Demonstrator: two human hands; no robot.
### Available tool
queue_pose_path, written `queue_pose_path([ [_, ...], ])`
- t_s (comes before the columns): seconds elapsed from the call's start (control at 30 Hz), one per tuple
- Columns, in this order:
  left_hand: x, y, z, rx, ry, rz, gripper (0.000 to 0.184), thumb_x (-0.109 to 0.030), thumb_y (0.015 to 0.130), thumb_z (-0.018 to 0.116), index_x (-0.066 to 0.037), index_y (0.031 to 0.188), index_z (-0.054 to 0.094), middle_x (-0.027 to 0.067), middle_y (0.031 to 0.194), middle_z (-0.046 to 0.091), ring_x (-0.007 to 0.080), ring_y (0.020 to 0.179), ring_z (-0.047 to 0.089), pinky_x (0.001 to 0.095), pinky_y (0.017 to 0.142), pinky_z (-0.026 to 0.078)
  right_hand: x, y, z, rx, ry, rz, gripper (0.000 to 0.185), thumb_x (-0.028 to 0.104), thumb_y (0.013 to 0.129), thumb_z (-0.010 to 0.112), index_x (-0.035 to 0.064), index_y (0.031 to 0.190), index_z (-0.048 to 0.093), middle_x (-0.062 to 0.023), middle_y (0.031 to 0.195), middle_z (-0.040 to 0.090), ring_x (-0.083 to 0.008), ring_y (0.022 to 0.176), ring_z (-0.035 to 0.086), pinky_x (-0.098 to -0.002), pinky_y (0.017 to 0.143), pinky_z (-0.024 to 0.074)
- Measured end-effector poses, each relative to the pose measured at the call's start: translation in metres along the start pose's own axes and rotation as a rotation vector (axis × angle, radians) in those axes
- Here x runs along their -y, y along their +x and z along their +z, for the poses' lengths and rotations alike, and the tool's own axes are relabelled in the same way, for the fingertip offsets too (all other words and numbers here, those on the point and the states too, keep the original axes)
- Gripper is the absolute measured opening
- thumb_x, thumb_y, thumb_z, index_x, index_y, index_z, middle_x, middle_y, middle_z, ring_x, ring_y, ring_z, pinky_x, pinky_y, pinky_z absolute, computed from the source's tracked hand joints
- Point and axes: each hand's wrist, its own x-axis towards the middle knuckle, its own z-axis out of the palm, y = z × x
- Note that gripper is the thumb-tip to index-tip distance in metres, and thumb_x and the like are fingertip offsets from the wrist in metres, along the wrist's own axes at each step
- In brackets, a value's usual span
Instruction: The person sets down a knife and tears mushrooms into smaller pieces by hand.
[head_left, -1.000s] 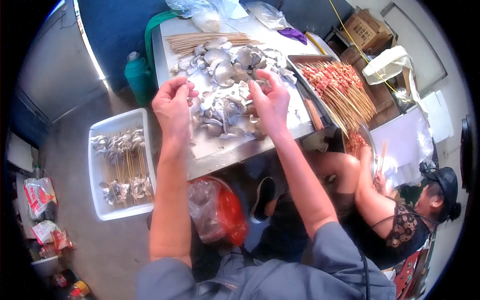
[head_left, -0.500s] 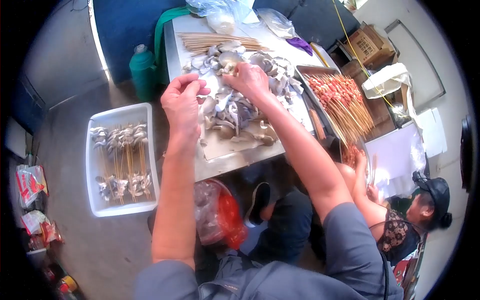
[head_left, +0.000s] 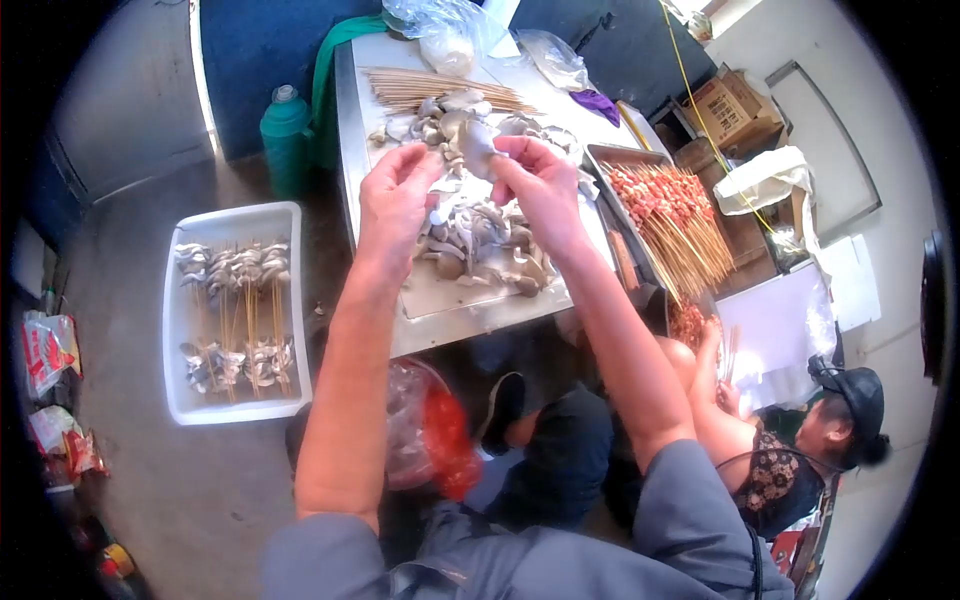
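My right hand (head_left: 543, 190) pinches a wide grey oyster mushroom (head_left: 477, 146) by its edge, above the metal table (head_left: 440, 325). Close by on the left, my left hand (head_left: 393, 205) has thumb and fingers pressed together; what is between them, if anything, I cannot make out. Beneath both hands spreads a heap of torn oyster mushrooms (head_left: 480, 240), partly covered by my fingers. Behind the heap lies a bundle of bare wooden skewers (head_left: 410, 88).
On the floor at left, a white tray (head_left: 170, 330) holds threaded mushroom skewers (head_left: 245, 265). Meat skewers (head_left: 670, 200) fill a metal tray at right. A co-worker (head_left: 790, 450) sits at lower right. A green thermos (head_left: 286, 140) and a red bag (head_left: 450, 445) flank the table.
My right hand has lifted a mushroom from the heap and drawn it back toward me. My left hand has moved rightward, nearer to it. The view has shifted slightly.
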Motion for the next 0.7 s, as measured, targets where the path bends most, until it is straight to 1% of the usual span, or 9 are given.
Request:
queue_pose_path([
  [0.03, -0.001, -0.002, 0.001, -0.001, -0.002, 0.000, 0.018, -0.014, 0.093, 0.063, -0.002, 0.107, 0.063, 0.0077, 0.099, 0.068, 0.0157, 0.086, 0.066, 0.0274, 0.072, 0.051, 0.003, -0.007, 0.003, 0.021, 0.169, -0.001, 0.022, 0.005, 0.088, 0.064, -0.0054, 0.107, 0.064, -0.0050, 0.077, 0.065, -0.0093, 0.058, 0.059, -0.0224, 0.053, 0.0470],
  [0.07, -0.004, -0.003, 0.001, 0.080, -0.118, -0.037, 0.018, -0.016, 0.093, 0.064, -0.003, 0.106, 0.062, 0.0071, 0.099, 0.067, 0.0161, 0.087, 0.066, 0.0293, 0.073, 0.053, 0.008, -0.014, 0.006, 0.031, 0.252, 0.016, 0.020, 0.005, 0.089, 0.065, -0.0034, 0.108, 0.064, -0.0046, 0.078, 0.064, -0.0086, 0.057, 0.058, -0.0217, 0.053, 0.0463],
  [0.1, -0.005, -0.005, 0.001, 0.163, -0.232, -0.073, 0.019, -0.018, 0.094, 0.064, -0.004, 0.106, 0.062, 0.0066, 0.099, 0.066, 0.0166, 0.089, 0.065, 0.0312, 0.075, 0.054, 0.011, -0.018, 0.009, 0.031, 0.251, 0.014, 0.020, 0.005, 0.089, 0.065, -0.0034, 0.108, 0.064, -0.0046, 0.078, 0.064, -0.0086, 0.057, 0.058, -0.0217, 0.053, 0.0463],
  [0.2, -0.007, -0.005, -0.003, 0.251, -0.366, -0.141, 0.015, -0.017, 0.094, 0.064, -0.006, 0.102, 0.061, 0.0056, 0.095, 0.066, 0.0162, 0.086, 0.065, 0.0339, 0.076, 0.055, 0.016, -0.029, 0.014, 0.106, 0.291, 0.010, 0.020, 0.006, 0.089, 0.067, -0.0025, 0.107, 0.065, -0.0035, 0.077, 0.065, -0.0068, 0.058, 0.058, -0.0200, 0.053, 0.0457],
  [0.3, -0.007, -0.003, -0.010, 0.304, -0.401, -0.162, 0.011, -0.016, 0.093, 0.065, -0.007, 0.098, 0.061, 0.0055, 0.094, 0.066, 0.0157, 0.084, 0.065, 0.0357, 0.076, 0.057, 0.019, -0.038, 0.014, 0.092, 0.216, 0.026, 0.020, 0.009, 0.089, 0.068, -0.0017, 0.107, 0.066, -0.0022, 0.076, 0.066, -0.0051, 0.059, 0.058, -0.0188, 0.053, 0.0444],
  [0.33, -0.006, -0.002, -0.011, 0.306, -0.402, -0.162, 0.011, -0.016, 0.093, 0.065, -0.007, 0.098, 0.061, 0.0055, 0.094, 0.066, 0.0157, 0.084, 0.065, 0.0357, 0.076, 0.057, 0.019, -0.039, 0.012, 0.105, 0.189, 0.017, 0.022, 0.013, 0.089, 0.070, -0.0002, 0.106, 0.067, -0.0038, 0.076, 0.069, -0.0035, 0.060, 0.059, -0.0166, 0.052, 0.0449],
  [0.43, -0.006, -0.001, -0.014, 0.332, -0.391, -0.174, 0.011, -0.015, 0.091, 0.066, -0.005, 0.094, 0.062, 0.0057, 0.093, 0.066, 0.0146, 0.082, 0.065, 0.0333, 0.071, 0.057, 0.020, -0.040, 0.010, 0.079, 0.153, 0.026, 0.023, 0.014, 0.089, 0.071, -0.0005, 0.106, 0.066, -0.0028, 0.073, 0.068, -0.0030, 0.059, 0.058, -0.0161, 0.052, 0.0439],
  [0.6, -0.011, -0.004, -0.011, 0.427, -0.196, -0.179, 0.012, -0.013, 0.091, 0.066, -0.003, 0.096, 0.063, 0.0061, 0.092, 0.066, 0.0145, 0.083, 0.065, 0.0320, 0.069, 0.057, 0.010, -0.032, 0.004, 0.091, 0.214, 0.032, 0.021, 0.013, 0.088, 0.072, -0.0012, 0.103, 0.067, -0.0022, 0.074, 0.067, -0.0030, 0.057, 0.056, -0.0164, 0.052, 0.0440],
  [0.7, -0.016, -0.009, -0.007, 0.400, -0.249, -0.220, 0.010, -0.012, 0.093, 0.063, -0.003, 0.098, 0.063, 0.0070, 0.094, 0.066, 0.0173, 0.083, 0.065, 0.0332, 0.071, 0.058, 0.004, -0.033, 0.005, 0.118, 0.259, 0.031, 0.018, 0.012, 0.088, 0.072, -0.0014, 0.099, 0.067, -0.0027, 0.075, 0.067, -0.0034, 0.057, 0.056, -0.0166, 0.052, 0.0445],
])
